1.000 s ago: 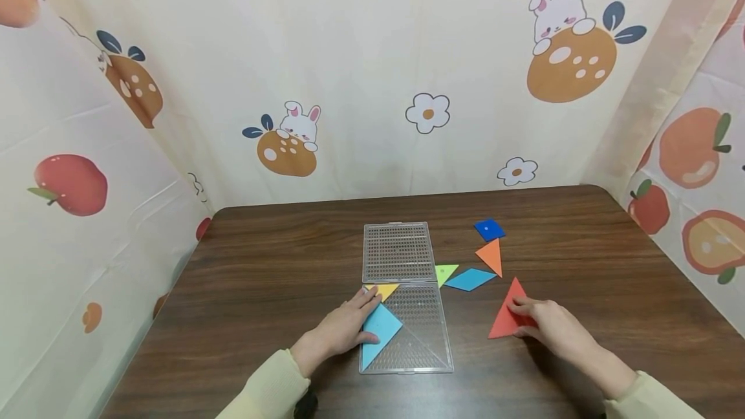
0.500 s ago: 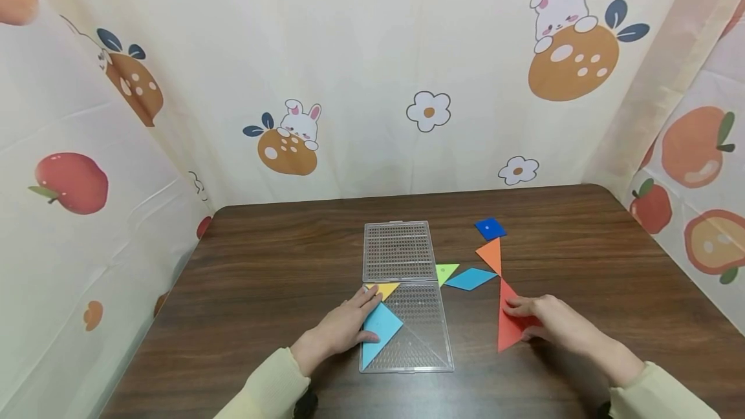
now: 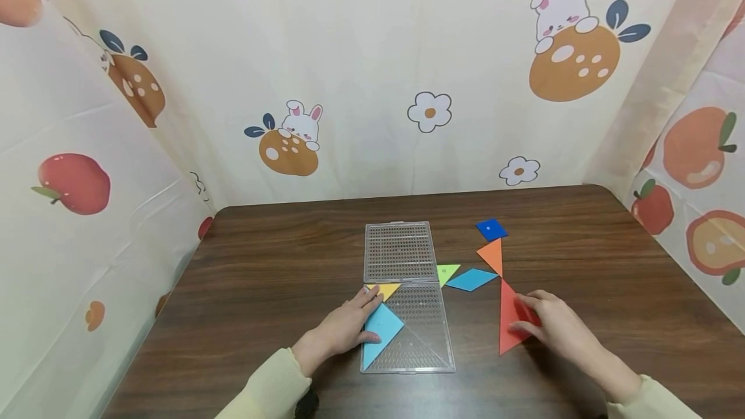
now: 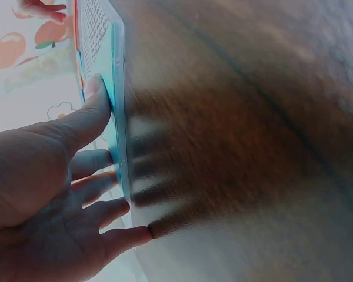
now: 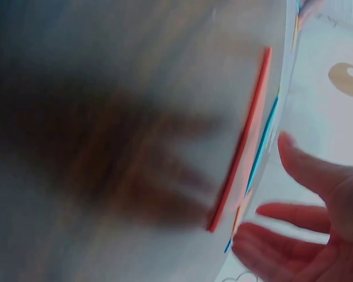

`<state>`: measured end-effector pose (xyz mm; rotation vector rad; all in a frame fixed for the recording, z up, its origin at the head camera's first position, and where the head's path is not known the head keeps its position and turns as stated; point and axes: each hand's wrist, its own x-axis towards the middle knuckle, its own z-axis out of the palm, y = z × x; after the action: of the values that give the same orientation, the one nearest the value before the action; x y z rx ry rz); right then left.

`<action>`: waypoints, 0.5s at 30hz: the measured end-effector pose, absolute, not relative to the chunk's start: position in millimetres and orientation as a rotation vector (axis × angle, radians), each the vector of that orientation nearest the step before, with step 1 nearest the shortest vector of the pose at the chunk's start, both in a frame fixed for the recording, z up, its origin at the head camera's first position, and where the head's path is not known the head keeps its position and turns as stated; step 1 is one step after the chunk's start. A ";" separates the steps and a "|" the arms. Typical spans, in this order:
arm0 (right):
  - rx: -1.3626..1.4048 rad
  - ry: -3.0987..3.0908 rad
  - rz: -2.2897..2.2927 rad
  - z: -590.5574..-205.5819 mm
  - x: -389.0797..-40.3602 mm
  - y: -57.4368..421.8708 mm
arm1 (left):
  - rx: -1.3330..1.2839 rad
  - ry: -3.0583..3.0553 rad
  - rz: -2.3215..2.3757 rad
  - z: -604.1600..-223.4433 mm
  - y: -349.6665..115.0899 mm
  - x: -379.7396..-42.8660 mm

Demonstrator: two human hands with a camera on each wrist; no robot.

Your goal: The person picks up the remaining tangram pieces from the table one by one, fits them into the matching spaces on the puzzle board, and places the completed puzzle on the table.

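A red triangle tangram piece [image 3: 509, 327] lies on the table, its top tip at the lower tip of an orange triangle [image 3: 492, 256]. Over the red piece's right side is my right hand [image 3: 555, 326]; in the right wrist view its thumb stands apart from the red edge [image 5: 241, 147]. My left hand [image 3: 340, 328] rests with spread fingers on the left edge of a clear plastic case [image 3: 427, 315]. Its thumb lies on a light-blue triangle [image 3: 384, 327] in the case, and its fingertips reach a yellow triangle [image 3: 390, 291], partly covering both.
A blue rhombus [image 3: 471, 279] lies between the orange triangle and a green triangle [image 3: 445, 273], which meets the case's right edge. Above the orange piece is a dark-blue square [image 3: 491, 230]. The case's other half [image 3: 398, 253] lies unfolded behind. A printed curtain [image 3: 361, 70] surrounds the table.
The right hand has turned the red triangle and brought its tip to the orange one; its fingers have since come loose from the piece. The left hand has stayed in place.
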<state>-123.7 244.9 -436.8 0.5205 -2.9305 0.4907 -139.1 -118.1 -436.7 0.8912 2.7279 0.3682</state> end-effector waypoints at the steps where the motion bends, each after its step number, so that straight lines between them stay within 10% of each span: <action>1: 0.483 -2.935 0.463 -437.7 -122.5 243.3 | 0.893 2.728 0.367 -436.6 -118.2 -139.1; 15: 0.359 -3.033 0.376 -444.1 -118.4 230.6 | 0.904 2.735 0.373 -438.0 -118.7 -139.2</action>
<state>-118.4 230.6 -444.1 0.3589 -3.0329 0.3762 -139.2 -118.7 -438.0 0.9036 2.7351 0.3732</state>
